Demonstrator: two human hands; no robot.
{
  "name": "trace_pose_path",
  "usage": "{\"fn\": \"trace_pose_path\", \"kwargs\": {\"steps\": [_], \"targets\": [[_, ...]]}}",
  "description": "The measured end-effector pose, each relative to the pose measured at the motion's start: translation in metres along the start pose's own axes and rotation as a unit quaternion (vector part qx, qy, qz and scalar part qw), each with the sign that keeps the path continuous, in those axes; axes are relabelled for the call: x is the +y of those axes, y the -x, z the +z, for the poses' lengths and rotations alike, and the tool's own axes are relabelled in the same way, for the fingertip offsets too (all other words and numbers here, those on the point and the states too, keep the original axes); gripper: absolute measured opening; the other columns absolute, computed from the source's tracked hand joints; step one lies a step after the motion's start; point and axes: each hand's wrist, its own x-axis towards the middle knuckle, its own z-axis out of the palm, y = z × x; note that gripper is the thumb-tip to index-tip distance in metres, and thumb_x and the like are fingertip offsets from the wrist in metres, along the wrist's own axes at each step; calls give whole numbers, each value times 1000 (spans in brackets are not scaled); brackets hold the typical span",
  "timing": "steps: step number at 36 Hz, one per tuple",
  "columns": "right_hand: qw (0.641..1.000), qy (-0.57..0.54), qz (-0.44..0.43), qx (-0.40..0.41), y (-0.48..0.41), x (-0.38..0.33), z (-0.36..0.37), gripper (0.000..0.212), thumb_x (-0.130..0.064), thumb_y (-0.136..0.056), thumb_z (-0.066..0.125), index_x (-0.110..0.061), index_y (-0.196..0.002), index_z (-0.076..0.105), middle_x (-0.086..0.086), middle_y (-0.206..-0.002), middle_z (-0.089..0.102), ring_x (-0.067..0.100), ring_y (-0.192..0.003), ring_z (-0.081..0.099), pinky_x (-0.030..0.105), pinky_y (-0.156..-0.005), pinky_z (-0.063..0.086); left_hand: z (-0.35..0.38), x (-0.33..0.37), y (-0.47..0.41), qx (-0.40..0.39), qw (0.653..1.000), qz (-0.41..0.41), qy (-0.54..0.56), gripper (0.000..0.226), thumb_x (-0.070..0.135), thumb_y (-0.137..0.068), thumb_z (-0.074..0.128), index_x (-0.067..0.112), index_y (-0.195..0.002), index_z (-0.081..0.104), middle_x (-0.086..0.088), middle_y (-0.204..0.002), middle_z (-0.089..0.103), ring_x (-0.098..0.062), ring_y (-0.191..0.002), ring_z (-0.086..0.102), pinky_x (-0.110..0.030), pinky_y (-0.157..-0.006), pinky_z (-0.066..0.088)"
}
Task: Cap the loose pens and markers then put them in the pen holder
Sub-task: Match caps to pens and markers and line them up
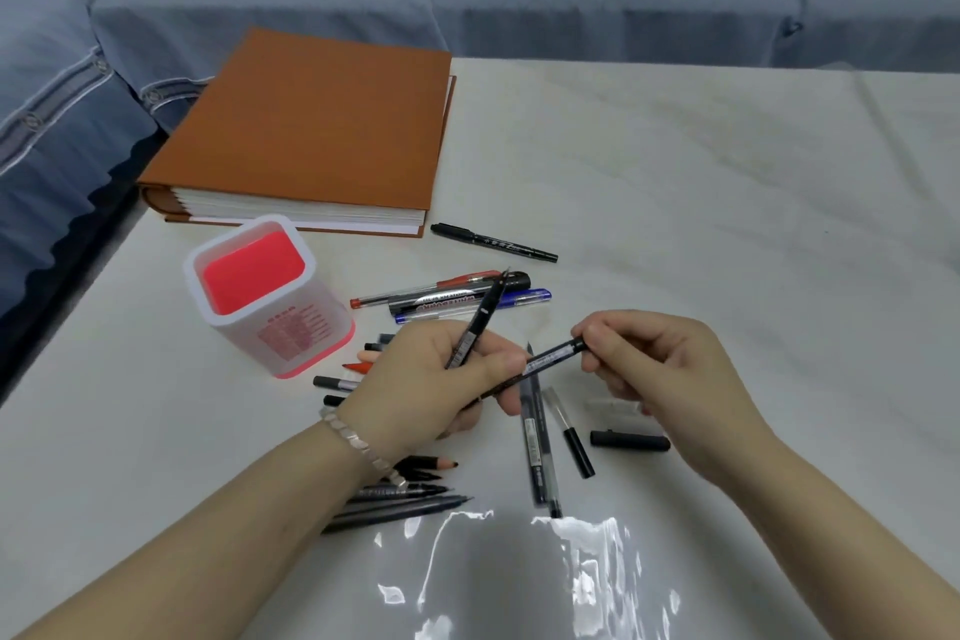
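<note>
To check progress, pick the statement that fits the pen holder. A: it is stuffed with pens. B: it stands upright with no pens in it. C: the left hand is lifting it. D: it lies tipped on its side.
B: the pen holder stands upright, only its pink inside showing, apart from the left hand, which grips a black pen.

Both forearms extended from the bottom edge, converging. The left hand (436,379) was knuckles-up, bracelet (358,442) on the wrist, fingers curled round a black pen (480,317) that angled up and away. The right hand (670,369), just beside it, pinched the end of a second black pen (553,358) between thumb and forefinger. That pen's other end ran under the left thumb.
</note>
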Motion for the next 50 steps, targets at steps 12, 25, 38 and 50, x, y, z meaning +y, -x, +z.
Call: {"fn": "trace_pose_path", "kwargs": {"steps": [12,25,38,50], "targets": [[930,358,-53,67,-132,42,5,33,-19,-86,57,-12,-118,59,4,-82,59,25,-92,56,21,-80,37,-49,-18,-55,132,898,74,-414,18,37,-82,59,21,-83,67,-2,-63,52,-12,-57,44,-29,-52,33],[894,428,-107,76,-121,31,-9,13,-16,-86,53,-13,-81,64,16,-89,61,21,-73,44,22,-62,22,-33,-15,-58,159,877,135,-433,31,31,-92,44,19,-120,51,-1,-110,58,-17,-108,42,-28,-85,38],[971,231,-46,-34,12,-24,-26,14,-22,-79,64,-28,-68,69,-8,-66,65,17,-60,58,23,-61,46,16,17,-7,81,887,265,-369,35,34,-85,35,20,-105,59,10,-100,57,-10,-97,46,-19,-88,32],[984,-139,107,21,24,7,-7,18,-25,-67,61,-9,-66,66,-6,-48,47,5,-42,33,11,-40,26,42,6,17,-98,983,-94,125,18,19,-92,44,11,-89,60,8,-47,46,-5,-35,32,-12,-34,26]]}}
